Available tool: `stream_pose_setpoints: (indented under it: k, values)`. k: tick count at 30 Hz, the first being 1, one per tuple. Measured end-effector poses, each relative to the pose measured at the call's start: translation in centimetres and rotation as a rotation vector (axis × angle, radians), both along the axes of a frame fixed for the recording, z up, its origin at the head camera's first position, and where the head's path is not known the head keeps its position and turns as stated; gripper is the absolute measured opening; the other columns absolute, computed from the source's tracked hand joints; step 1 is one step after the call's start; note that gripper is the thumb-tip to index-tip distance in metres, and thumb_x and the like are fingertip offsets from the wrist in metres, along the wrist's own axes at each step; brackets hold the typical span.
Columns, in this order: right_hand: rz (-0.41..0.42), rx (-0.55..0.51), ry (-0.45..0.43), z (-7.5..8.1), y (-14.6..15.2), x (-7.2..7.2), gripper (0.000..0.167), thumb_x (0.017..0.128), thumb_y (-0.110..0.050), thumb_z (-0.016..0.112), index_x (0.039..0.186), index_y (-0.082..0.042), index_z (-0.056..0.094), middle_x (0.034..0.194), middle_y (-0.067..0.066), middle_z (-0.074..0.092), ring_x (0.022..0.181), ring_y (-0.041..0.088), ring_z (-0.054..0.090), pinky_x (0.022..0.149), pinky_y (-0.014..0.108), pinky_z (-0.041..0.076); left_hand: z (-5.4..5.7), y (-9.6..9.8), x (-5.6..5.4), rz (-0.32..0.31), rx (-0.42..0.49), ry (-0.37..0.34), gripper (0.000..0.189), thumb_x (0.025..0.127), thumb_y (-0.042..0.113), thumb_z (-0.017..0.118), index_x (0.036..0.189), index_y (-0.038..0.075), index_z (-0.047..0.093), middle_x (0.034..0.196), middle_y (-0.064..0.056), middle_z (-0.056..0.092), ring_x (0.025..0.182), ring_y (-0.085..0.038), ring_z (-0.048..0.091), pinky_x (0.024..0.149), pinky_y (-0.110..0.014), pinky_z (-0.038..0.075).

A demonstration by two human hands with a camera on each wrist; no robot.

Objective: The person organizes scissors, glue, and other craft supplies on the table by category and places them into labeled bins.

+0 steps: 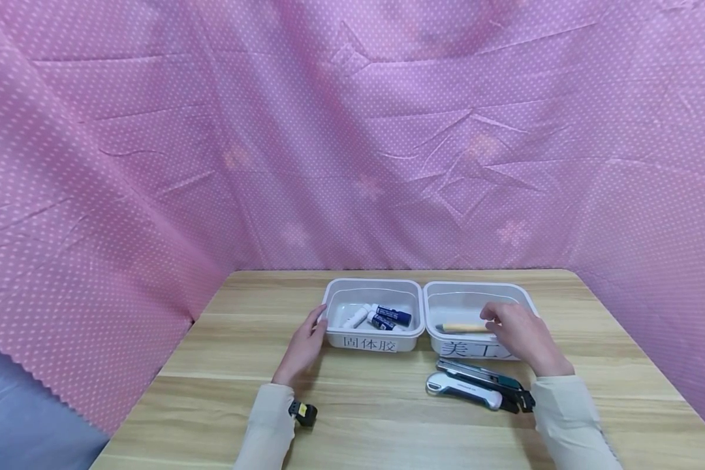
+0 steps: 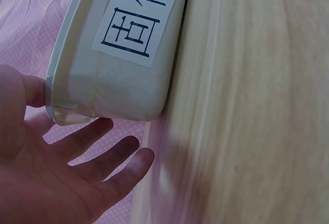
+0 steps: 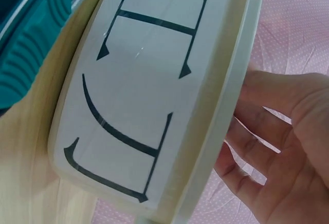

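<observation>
At the lower centre of the head view, the left hand point(image 1: 303, 347) is touching the left edge of a white plastic bin labelled 固体胶 point(image 1: 343, 341); in the left wrist view its thumb is lying against the rim and the other fingers are spreading out loosely beneath it. Inside that bin, a white glue stick point(image 1: 357, 318) is lying left of two navy-and-white glue sticks point(image 1: 394, 316). Just to the right, the right hand point(image 1: 523, 331) is reaching over the front rim of a second white plastic bin labelled 美工刀 point(image 1: 458, 287), its fingers bending down inside. A yellow utility knife point(image 1: 461, 328) is lying low in this second bin, its right end at the fingertips; whether they are pinching it I cannot tell. At the lower right of centre, in front of that bin, a white-and-green utility knife point(image 1: 464, 390) is lying beside a silver-and-teal utility knife point(image 1: 476, 373), both sitting on the wood-grain table point(image 1: 376, 418). A pink dotted curtain point(image 1: 352, 143) is filling the upper frame.
</observation>
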State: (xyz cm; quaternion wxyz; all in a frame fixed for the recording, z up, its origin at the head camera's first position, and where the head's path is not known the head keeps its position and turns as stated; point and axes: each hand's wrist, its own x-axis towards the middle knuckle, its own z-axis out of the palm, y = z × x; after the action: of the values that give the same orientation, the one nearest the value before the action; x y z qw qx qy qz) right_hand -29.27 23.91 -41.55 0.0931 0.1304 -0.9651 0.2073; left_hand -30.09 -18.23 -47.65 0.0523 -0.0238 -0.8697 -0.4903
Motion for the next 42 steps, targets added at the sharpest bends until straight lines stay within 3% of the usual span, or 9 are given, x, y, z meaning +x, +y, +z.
stream_pose_setpoints:
  k: [30, 42]
  values:
    - [-0.001, -0.004, 0.005, 0.05, -0.12, 0.06, 0.015, 0.09, -0.002, 0.075, 0.104, -0.007, 0.076, 0.095, 0.01, 0.075, 0.088, 0.026, 0.068, 0.074, 0.046, 0.061, -0.16, -0.06, -0.04, -0.002, 0.008, 0.0, 0.051, 0.111, 0.035, 0.041, 0.159, 0.019, 0.038, 0.161, -0.019, 0.039, 0.142, -0.045, 0.044, 0.117, -0.065, 0.033]
    - [0.04, 0.003, 0.023, 0.18, -0.52, 0.28, 0.011, 0.092, -0.007, 0.074, 0.103, -0.008, 0.075, 0.091, 0.005, 0.075, 0.083, 0.02, 0.068, 0.074, 0.043, 0.06, -0.1, -0.01, 0.05, -0.003, 0.011, 0.016, 0.05, 0.111, 0.034, 0.041, 0.158, 0.018, 0.039, 0.159, -0.022, 0.04, 0.144, -0.044, 0.041, 0.118, -0.064, 0.032]
